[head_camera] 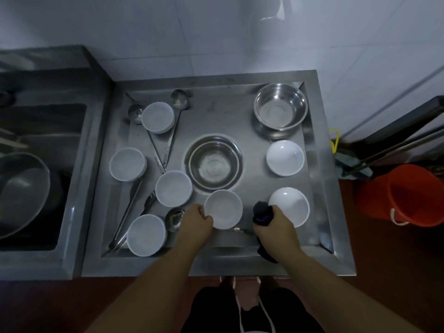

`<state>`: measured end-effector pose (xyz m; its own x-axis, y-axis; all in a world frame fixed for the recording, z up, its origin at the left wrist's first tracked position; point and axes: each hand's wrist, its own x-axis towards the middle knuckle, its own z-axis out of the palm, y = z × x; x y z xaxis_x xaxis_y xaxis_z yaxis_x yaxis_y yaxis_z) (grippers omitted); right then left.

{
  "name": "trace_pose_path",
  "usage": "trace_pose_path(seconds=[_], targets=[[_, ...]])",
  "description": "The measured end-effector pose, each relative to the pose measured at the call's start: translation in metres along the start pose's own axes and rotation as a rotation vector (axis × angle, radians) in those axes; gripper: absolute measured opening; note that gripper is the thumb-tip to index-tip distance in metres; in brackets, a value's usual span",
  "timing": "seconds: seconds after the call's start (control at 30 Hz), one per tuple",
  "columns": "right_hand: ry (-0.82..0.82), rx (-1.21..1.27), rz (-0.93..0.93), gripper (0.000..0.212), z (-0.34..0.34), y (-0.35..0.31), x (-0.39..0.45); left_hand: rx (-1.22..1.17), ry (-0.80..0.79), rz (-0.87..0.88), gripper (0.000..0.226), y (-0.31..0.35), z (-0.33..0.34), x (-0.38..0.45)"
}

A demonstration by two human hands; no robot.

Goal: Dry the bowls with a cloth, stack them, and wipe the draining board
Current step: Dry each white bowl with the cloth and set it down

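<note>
Several white bowls stand apart on the steel draining board [249, 183]. My left hand [195, 221] grips the near rim of one white bowl [224, 207] at the front middle. My right hand [276, 218] holds a dark bunched cloth [262, 212], whose tail hangs below the wrist; it sits just left of another white bowl [292, 205]. A third white bowl [285, 157] stands behind that one. More white bowls stand on the left, among them one at the front left [146, 235] and one at the back left [157, 117]. Two steel bowls rest in the middle [213, 163] and the back right corner [280, 105].
Ladles [179, 99] and tongs [127, 212] lie among the left bowls. A sink [36, 176] with a steel pan lies to the left. An orange bucket [406, 195] stands on the floor at the right. A tiled wall runs behind the board.
</note>
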<state>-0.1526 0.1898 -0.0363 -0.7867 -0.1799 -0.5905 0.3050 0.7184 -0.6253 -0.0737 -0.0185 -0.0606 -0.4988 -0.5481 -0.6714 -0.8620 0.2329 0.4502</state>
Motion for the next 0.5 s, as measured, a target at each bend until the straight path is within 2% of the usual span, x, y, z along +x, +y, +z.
trace_pose_path(seconds=[0.2, 0.37, 0.5], targets=[[0.024, 0.044, 0.046, 0.028, 0.025, -0.003, -0.002, 0.040, -0.084, 0.026, 0.037, -0.008, 0.007, 0.022], [0.029, 0.082, 0.062, 0.031, 0.037, 0.001, 0.000, 0.048, -0.103, 0.009, 0.035, -0.006, 0.010, 0.035], [0.045, 0.143, 0.062, 0.035, 0.039, -0.002, -0.001, -0.053, -0.130, -0.001, 0.032, -0.001, 0.006, 0.034]])
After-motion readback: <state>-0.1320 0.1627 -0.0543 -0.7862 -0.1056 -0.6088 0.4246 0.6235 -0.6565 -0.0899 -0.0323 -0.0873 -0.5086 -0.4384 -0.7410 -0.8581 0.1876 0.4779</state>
